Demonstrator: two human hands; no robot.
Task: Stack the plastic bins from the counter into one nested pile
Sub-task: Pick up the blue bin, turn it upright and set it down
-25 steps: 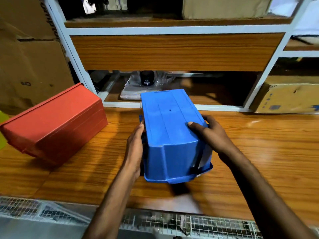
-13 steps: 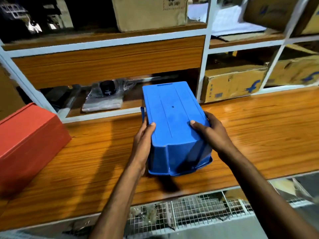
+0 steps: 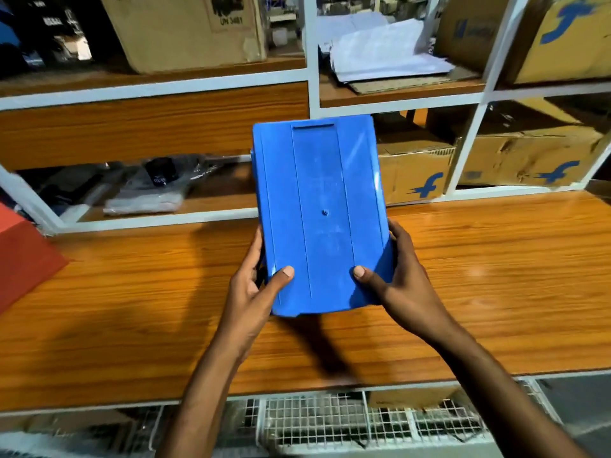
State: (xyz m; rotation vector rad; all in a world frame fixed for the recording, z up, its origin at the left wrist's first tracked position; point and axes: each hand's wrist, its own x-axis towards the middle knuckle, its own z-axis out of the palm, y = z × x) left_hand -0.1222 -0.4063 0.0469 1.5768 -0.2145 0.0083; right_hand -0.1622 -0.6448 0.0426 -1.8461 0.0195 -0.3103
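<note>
A blue plastic bin (image 3: 319, 213) is held up above the wooden counter (image 3: 479, 285), tilted so its flat underside faces me. My left hand (image 3: 256, 292) grips its lower left side with the thumb on the underside. My right hand (image 3: 396, 282) grips the lower right side the same way. The bin's inside is hidden. A red bin (image 3: 23, 256) lies upside down on the counter at the far left edge, only partly in view.
White-framed shelves (image 3: 310, 77) rise behind the counter, holding cardboard boxes (image 3: 416, 173), papers (image 3: 380, 51) and a plastic-wrapped item (image 3: 155, 186). A wire mesh rack (image 3: 330, 421) runs below the counter's front edge.
Both hands have lifted the blue bin off the counter and tipped its underside toward me. The view has swung right, so the red bin has slid to the left edge.
</note>
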